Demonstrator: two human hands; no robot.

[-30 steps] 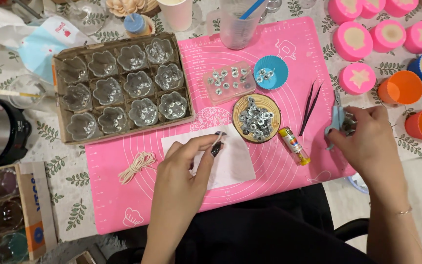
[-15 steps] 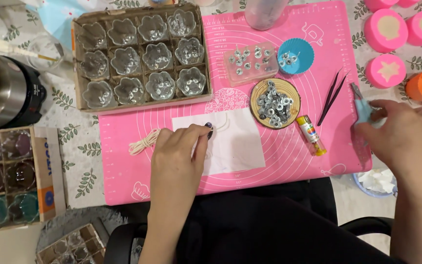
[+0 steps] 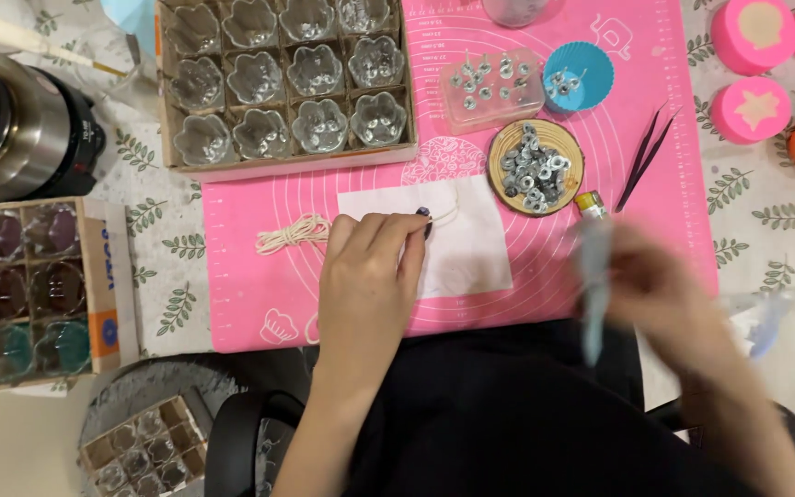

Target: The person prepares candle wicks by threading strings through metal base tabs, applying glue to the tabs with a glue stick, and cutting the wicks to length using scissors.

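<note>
Pink mat (image 3: 259, 276) carried a white paper sheet (image 3: 471, 248) — the left hand (image 3: 370, 267) pinched a thin wick (image 3: 448, 210) there, while the blurred right hand (image 3: 655, 294) gripped a pale-blue tool (image 3: 593, 276) (kind unclear).

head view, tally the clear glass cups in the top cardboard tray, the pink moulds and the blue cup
glass cups: 12
pink moulds: 3
blue cup: 1
total: 16

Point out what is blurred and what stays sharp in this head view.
Head view: the right hand and the pale blue tool it holds are smeared by motion blur; the left hand on the white paper and the tray of glass cups are sharp; lighting is even.
</note>
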